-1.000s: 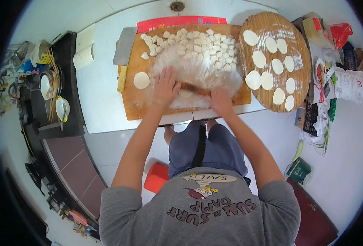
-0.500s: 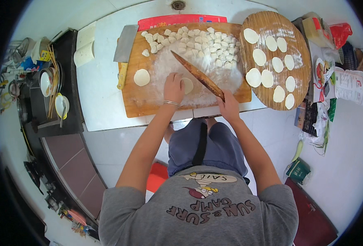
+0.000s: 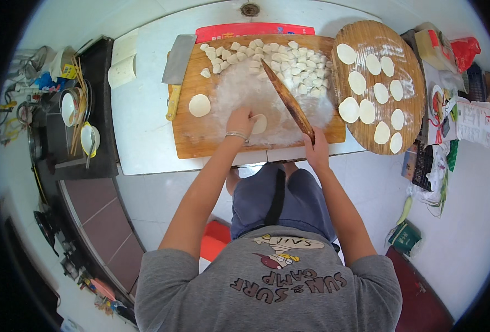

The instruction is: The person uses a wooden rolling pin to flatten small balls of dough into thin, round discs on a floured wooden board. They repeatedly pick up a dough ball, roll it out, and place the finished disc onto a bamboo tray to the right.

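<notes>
The person sits at a white table [image 3: 145, 127] with a floured cutting board [image 3: 201, 138] in front. The left hand [image 3: 239, 120] rests on the board, fingers closed down on a small dough disc [image 3: 259, 124] near the middle of the flour patch. The right hand [image 3: 315, 148] grips the near end of a wooden rolling pin [image 3: 287, 100]; the pin lies slanted, its far end pointing up toward a heap of cut dough pieces [image 3: 278, 58] along the far edge of the board. The pin sits just beside the disc, apparently not on it.

One finished wrapper [image 3: 199, 105] lies alone at the left of the board. A cleaver [image 3: 177, 69] rests at the board's left edge, well apart from both hands. To the right, a round wooden tray [image 3: 408, 66] carries nine or so rolled wrappers [image 3: 357, 83], spaced apart and not overlapping.

Assessment of the step in hand: rolling one disc flat. To do it well, the left hand should pinch the disc at its edge and turn it a little after each pass, while the pin rolls from the rim toward the centre and stops short, leaving the middle thicker. Pressure should stay light and even. The flour under the disc looks ample, so sticking seems unlikely. Finished wrappers should go on the tray without touching.
</notes>
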### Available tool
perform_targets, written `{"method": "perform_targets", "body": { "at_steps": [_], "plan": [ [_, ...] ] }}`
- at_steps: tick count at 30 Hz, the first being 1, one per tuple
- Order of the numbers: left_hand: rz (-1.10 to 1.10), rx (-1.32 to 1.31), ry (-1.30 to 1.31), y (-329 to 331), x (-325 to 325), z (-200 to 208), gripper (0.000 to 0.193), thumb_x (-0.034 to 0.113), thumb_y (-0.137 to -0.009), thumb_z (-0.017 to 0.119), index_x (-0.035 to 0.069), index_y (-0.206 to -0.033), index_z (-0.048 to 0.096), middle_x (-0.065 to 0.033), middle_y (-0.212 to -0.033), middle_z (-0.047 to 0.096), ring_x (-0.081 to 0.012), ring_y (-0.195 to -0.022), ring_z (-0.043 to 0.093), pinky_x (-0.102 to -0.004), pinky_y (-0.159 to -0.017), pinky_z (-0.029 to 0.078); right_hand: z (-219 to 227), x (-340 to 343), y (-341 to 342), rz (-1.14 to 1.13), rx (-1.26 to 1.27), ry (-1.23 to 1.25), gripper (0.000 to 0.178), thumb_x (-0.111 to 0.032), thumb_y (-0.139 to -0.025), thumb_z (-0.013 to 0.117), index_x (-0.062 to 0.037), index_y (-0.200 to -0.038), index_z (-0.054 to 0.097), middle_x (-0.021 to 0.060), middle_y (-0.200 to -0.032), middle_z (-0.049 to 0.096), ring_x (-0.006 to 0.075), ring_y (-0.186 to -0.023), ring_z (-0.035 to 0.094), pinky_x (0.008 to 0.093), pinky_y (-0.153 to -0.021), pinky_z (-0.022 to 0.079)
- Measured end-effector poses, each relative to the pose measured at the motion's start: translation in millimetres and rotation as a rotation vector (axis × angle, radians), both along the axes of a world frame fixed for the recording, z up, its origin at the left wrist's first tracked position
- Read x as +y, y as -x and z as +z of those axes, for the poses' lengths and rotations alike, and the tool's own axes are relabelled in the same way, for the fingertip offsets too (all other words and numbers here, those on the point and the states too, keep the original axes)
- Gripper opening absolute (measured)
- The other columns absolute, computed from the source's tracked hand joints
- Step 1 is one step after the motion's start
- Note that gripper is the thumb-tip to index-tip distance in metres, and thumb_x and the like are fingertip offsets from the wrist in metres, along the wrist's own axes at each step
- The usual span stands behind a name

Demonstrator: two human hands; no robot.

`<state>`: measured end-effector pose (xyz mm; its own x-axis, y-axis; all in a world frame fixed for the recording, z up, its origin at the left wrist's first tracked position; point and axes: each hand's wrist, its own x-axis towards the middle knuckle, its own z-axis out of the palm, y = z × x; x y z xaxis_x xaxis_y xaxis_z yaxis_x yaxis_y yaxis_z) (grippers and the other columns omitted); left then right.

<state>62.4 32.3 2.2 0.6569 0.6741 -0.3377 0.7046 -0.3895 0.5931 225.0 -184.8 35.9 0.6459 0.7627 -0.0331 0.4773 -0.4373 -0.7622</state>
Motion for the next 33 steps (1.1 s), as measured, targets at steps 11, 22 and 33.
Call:
{"method": "perform_targets", "body": {
  "at_steps": [11,22,33],
  "plan": [
    [0.403,0.06,-0.31,109,54,31,0.041,0.022,-0.08,0.072,0.005,-0.115,0.057,-0.0163,-0.106,0.06,-0.0364,-0.102,0.058,-0.0447,-0.083,0.048,-2,5,0,0.008,0.009,0.041,0.033,-0.024,-0.093,0.059,-0.0011,-0.116,0.054,0.0206,-0.1,0.061,0.039,-0.091,0.06,0.0432,-0.08,0.048],
    [0.387,-0.005,-0.412,6,130,-1,0.029,0.013,-0.082,0.066,0.003,-0.109,0.059,-0.0224,-0.103,0.056,-0.0383,-0.099,0.057,-0.0457,-0.085,0.048,-1,1,-2,0.023,-0.008,0.015,0.033,-0.021,-0.091,0.06,-0.0001,-0.117,0.054,0.0212,-0.104,0.06,0.0386,-0.094,0.059,0.0423,-0.082,0.047],
    [-0.287,-0.199,-0.122,-47,-41,-13,0.022,0.011,-0.079,0.064,0.002,-0.098,0.06,-0.0205,-0.104,0.056,-0.0373,-0.096,0.06,-0.0458,-0.08,0.052,-6,-10,-10,-0.055,0.056,0.016,0.034,-0.022,-0.092,0.059,-0.0008,-0.118,0.055,0.0213,-0.104,0.061,0.0384,-0.095,0.059,0.0424,-0.084,0.047]
  ]
}}
